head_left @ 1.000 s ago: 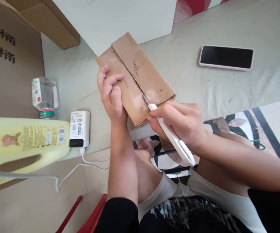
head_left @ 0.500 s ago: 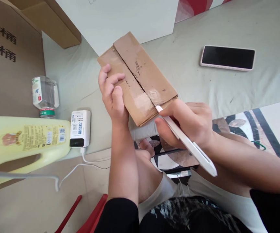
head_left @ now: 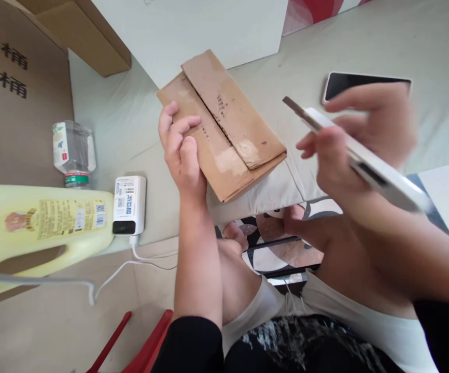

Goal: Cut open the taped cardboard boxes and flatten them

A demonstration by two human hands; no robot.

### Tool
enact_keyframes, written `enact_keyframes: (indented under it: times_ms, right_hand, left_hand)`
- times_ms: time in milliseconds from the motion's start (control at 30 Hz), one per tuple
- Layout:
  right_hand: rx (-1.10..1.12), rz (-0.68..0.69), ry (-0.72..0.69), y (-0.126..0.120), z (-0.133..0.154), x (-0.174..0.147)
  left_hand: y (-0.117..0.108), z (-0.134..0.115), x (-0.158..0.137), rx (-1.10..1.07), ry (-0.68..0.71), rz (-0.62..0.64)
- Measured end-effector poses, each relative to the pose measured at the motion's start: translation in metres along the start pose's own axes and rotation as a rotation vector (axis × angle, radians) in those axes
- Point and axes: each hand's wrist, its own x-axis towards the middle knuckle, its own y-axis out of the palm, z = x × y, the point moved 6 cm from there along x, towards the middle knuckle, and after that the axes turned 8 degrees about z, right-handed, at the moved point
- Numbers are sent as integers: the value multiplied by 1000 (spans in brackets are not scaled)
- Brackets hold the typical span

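A small taped cardboard box point(head_left: 224, 122) lies on the grey cloth-covered surface point(head_left: 271, 67). My left hand point(head_left: 181, 153) presses on the box's left flap, fingers curled over its edge. My right hand point(head_left: 359, 140) is raised to the right of the box, blurred, gripping a white utility knife point(head_left: 359, 155) whose blade points up and to the left, clear of the cardboard. A seam runs down the middle of the box between its two flaps, with clear tape near its front end.
A phone point(head_left: 359, 80) lies face up behind my right hand. At the left are a white power bank point(head_left: 128, 205) with a cable, a clear bottle point(head_left: 72, 153), a yellow jug point(head_left: 38, 223) and large cardboard boxes point(head_left: 18, 93). My knees are below the surface's edge.
My right hand drew the knife along the seam to the box's front end, then lifted it up and to the right, away from the box. My left hand stayed put.
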Motion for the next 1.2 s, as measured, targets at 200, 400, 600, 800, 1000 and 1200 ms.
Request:
enact_keyframes:
  times_ms: [200, 400, 600, 800, 1000, 1200]
  right_hand:
    - [-407, 268, 130, 63, -82, 12]
    - [-319, 304, 82, 71, -89, 9]
    - [182, 380, 2, 72, -52, 8]
    - [305, 516, -7, 79, -36, 3]
    - [109, 646, -37, 96, -41, 0]
    - [235, 648, -60, 93, -40, -1]
  left_hand:
    - [-1, -3, -3, -8, 3, -59]
    - [-2, -4, -4, -31, 97, -62]
    - [-3, 1, -4, -59, 35, -8]
    - [-2, 13, -3, -247, -186, -47]
    - [-23, 24, 5, -477, -250, -141]
    - [-29, 42, -1, -548, -379, -172]
